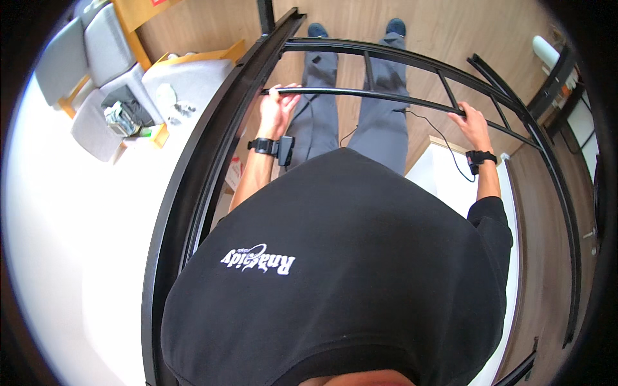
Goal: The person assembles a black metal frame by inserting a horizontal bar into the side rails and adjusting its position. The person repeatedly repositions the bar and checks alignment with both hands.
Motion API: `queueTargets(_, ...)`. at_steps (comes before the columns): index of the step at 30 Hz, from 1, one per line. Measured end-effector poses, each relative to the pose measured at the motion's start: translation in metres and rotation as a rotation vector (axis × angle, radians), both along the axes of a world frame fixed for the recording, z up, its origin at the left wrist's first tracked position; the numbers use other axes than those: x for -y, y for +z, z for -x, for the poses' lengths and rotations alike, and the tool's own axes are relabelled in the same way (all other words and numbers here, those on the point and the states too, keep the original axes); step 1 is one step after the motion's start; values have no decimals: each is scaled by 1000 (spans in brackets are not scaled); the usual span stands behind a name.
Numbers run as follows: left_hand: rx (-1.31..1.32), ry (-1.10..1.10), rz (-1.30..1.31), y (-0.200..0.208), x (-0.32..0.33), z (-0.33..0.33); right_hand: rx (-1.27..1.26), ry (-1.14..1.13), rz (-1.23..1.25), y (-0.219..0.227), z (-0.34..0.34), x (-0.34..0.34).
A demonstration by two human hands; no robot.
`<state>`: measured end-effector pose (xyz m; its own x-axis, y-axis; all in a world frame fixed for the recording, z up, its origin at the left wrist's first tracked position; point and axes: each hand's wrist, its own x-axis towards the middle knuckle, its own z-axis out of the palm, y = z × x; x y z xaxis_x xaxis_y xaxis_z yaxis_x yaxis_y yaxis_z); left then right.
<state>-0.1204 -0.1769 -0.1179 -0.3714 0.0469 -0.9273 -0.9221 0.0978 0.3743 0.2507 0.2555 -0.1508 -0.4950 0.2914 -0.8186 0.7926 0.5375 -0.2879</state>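
"Where do we find the thin black bar (386,96)?"

"Over the grey trousers (380,132), its long axis running left to right; neither hand is nearer, both touching it. We see the left hand (277,116) grasping it near the side rail (196,157), the right hand (475,125) gripping it beside a short strut (446,87)."

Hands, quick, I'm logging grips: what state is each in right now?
Left hand: touching the black rail; whether it's gripping cannot be told.
Right hand: closed, holding the same rail.
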Motion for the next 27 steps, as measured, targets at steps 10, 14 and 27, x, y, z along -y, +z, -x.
queueTargets(10,-60,-3,73,21,-26,-4,-167,40,4,-7,6,-13)
queueTargets(14,-59,-6,70,26,-31,-3,-185,121,-20,-11,7,-18)
queueTargets(27,-46,-25,76,30,-33,0,-151,155,-7,-8,7,-20)
